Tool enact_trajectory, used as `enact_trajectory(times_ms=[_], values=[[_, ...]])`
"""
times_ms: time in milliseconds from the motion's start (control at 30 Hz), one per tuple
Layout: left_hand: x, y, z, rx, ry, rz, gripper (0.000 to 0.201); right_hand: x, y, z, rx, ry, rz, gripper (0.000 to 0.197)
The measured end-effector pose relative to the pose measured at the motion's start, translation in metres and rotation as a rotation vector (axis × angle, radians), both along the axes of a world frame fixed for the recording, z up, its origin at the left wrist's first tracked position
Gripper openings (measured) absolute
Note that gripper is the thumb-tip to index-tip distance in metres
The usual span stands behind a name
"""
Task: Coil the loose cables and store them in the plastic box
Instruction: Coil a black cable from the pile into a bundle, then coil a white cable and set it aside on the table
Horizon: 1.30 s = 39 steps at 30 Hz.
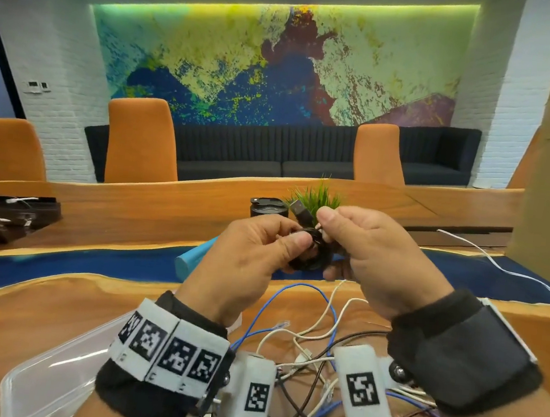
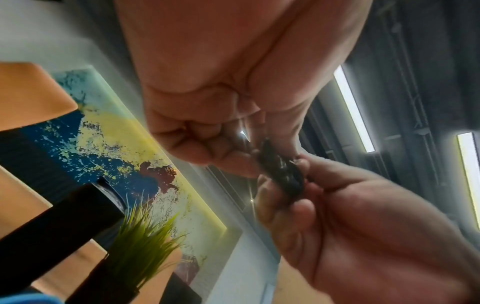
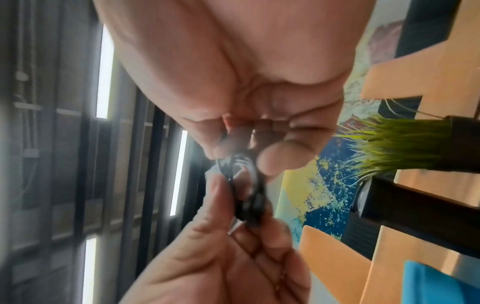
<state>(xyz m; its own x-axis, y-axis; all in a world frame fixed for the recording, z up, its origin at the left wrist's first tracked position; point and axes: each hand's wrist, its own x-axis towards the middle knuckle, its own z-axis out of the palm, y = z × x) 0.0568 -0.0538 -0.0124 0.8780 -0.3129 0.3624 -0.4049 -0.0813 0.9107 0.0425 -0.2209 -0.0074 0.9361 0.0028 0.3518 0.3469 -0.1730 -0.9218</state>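
**Black cable nearly coiled, a tangle still to go**

Black cable (image 1: 309, 252) sits wound into a small tight coil, held up in the air between both hands above the table (image 1: 56, 305). Its USB plug (image 1: 302, 211) sticks up out of the coil. The left hand (image 1: 255, 257) pinches one side of the coil between thumb and curled fingers; the right hand (image 1: 373, 251) pinches the other side, close to the plug.

This one looks almost ready to store. The plastic box (image 1: 49, 371) waits at the lower left, and nothing shows in the part of it in view. Beneath the wrists a tangle of loose cables (image 1: 314, 340), white, blue and dark, lies uncoiled, and a white cable (image 1: 484, 255) trails off to the right. Most of the job appears to remain.
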Motion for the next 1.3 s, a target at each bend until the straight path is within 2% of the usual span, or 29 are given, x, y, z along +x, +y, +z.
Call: enact_trajectory(times_ms=[167,300,400,600,700,800,833,900,967,1067,1167,1267,1300], values=[[0.001,0.000,-0.002,0.001,-0.041,0.053,0.010,0.003,0.004,-0.002,-0.065,-0.117,-0.197,0.025],[0.001,-0.004,-0.002,0.017,-0.167,0.145,0.009,-0.006,0.000,0.006,-0.163,-0.107,-0.119,0.016],[0.000,-0.006,0.000,0.003,-0.193,0.155,0.009,-0.013,0.000,0.016,-0.230,-0.115,-0.120,0.013],[-0.008,-0.018,0.002,0.055,-0.241,0.087,0.010,-0.037,-0.023,0.033,-0.211,-0.070,-0.086,0.016],[-0.019,-0.029,0.002,0.073,-0.248,0.011,0.020,-0.052,-0.038,0.044,-0.351,-0.033,-0.076,0.011],[-0.028,-0.032,-0.001,0.129,-0.130,-0.100,0.031,-0.060,-0.068,0.055,-0.513,0.045,-0.152,0.008],[-0.029,-0.030,-0.002,0.194,-0.101,-0.111,0.030,-0.060,-0.085,0.055,-0.543,0.089,-0.202,0.009],[-0.026,-0.023,-0.005,0.443,-0.120,-0.091,0.019,-0.057,-0.125,0.043,-0.593,0.207,-0.311,0.009],[-0.020,-0.016,-0.009,0.726,-0.150,-0.065,0.012,-0.054,-0.166,0.016,-0.669,0.355,-0.390,0.012],[-0.012,-0.006,-0.020,1.024,-0.158,-0.071,0.012,-0.056,-0.210,-0.038,-0.742,0.575,-0.466,0.011],[-0.011,0.002,-0.032,1.255,-0.215,-0.074,0.013,-0.062,-0.224,-0.079,-0.751,0.685,-0.485,0.009],[-0.012,0.004,-0.045,1.362,-0.271,-0.113,0.020,-0.062,-0.219,-0.092,-0.781,0.693,-0.477,0.004],[-0.011,0.003,-0.051,1.383,-0.294,-0.125,0.020,-0.061,-0.217,-0.088,-0.882,0.663,-0.491,0.004]])
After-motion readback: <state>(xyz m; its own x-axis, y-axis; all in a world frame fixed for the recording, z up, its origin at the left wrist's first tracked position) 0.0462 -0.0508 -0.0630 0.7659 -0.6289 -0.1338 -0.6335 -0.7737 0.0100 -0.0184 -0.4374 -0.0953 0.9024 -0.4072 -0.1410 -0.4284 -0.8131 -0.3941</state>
